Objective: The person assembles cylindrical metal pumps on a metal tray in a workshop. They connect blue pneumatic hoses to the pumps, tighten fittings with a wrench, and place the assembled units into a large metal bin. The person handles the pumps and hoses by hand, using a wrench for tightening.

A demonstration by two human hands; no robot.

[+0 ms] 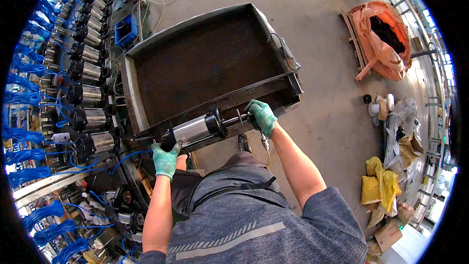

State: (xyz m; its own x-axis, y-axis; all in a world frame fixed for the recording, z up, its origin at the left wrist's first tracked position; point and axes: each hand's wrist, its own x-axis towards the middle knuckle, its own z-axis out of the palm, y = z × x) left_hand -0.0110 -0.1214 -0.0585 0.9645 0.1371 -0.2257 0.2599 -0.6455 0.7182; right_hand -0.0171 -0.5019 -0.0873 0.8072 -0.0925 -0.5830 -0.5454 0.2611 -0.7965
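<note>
A pump (193, 131) with a shiny steel cylinder and black ends lies tilted along the near edge of a dark metal tray (132, 93). My left hand (166, 160), in a green glove, is closed around its black left end. From the right end a thin metal rod (235, 120) sticks out. Beside the rod's tip, my gloved right hand (264, 117) is closed on a dark air tool, mostly hidden by the fingers. A metal hose fitting (265, 143) hangs below that hand.
Long rows of similar steel pumps (90, 94) with coiled blue cables (24, 98) stand along the left. A blue crate (126, 30) sits behind the tray's left corner. An orange sack (381, 44) on a pallet and yellow bags (378, 183) lie on the right floor.
</note>
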